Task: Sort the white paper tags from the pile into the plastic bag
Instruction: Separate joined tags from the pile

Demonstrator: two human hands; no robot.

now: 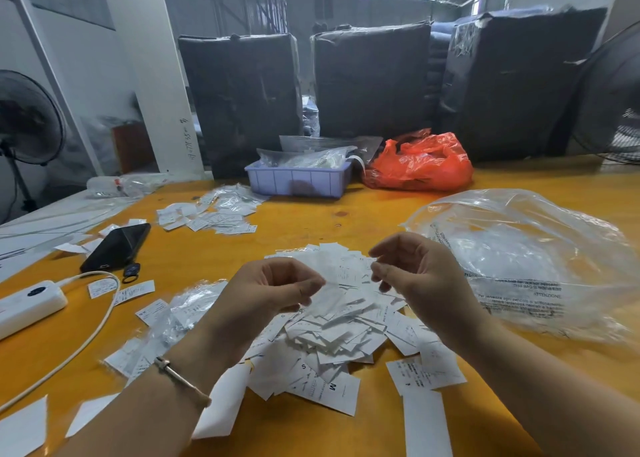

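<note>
A heap of white paper tags [341,333] lies on the orange table [311,221] in front of me. Both hands hover just above it. My left hand [277,288] has its fingers curled and pinches one edge of a blurred white tag [346,276]. My right hand [415,273] is curled at the tag's other edge and pinches it too. The large clear plastic bag [519,249], printed with warning text, lies crumpled and open to the right of the pile, close to my right hand.
A second scatter of tags and small clear bags [211,214] lies further back on the left. A black phone [116,247], a white power bank [26,306] with cable, a lilac tray [298,179] and an orange bag [419,162] stand around. Black wrapped bales line the back.
</note>
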